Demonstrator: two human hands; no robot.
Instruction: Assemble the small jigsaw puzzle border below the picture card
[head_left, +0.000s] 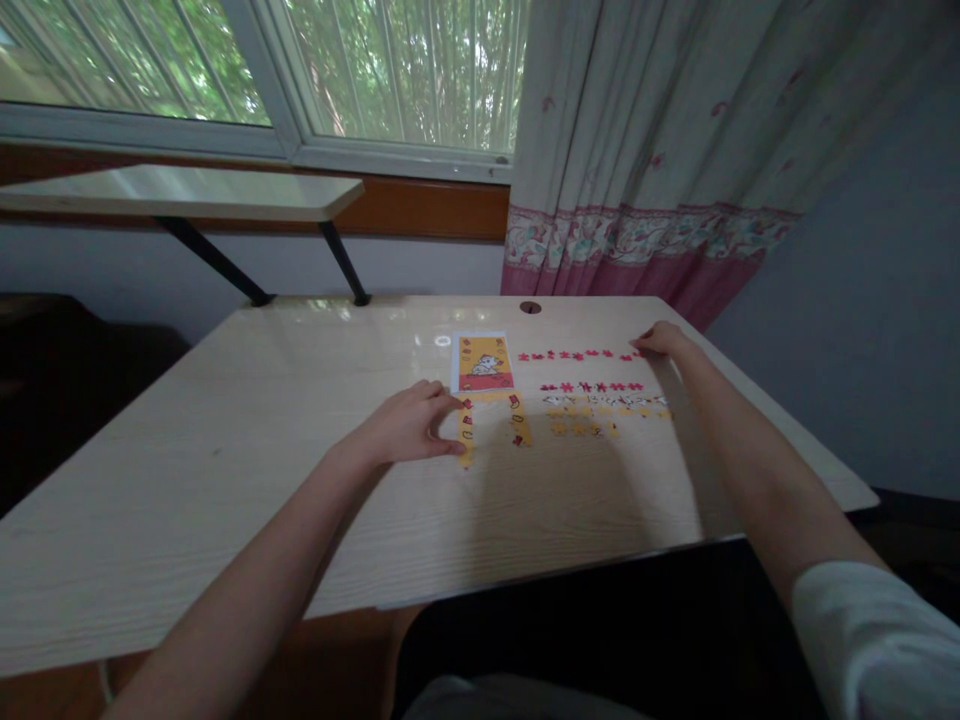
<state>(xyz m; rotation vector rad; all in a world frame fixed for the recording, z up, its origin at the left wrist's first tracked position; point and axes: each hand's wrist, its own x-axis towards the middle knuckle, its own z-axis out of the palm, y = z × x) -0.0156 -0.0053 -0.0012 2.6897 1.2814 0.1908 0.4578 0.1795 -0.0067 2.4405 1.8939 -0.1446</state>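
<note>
My left hand [409,425] rests on the table with thumb and fingers apart, its tips against the left side of a partly joined jigsaw puzzle [466,436]. That yellow border with red bits has a left strip, a top strip and a short right strip. A reference picture [484,364] of a white animal on yellow and red lies just above it. At the far right, the fingers of my right hand [660,340] are closed at the end of the upper row of red puzzle pieces [577,355], on a red piece partly hidden by the fingertips.
Below lie a second row of red pieces [592,387], a row of white pieces [600,401] and rows of yellow pieces [577,430]. A raised shelf [187,190] stands at the back left. The table [262,430] has a cable hole [530,308] near the curtain [600,150].
</note>
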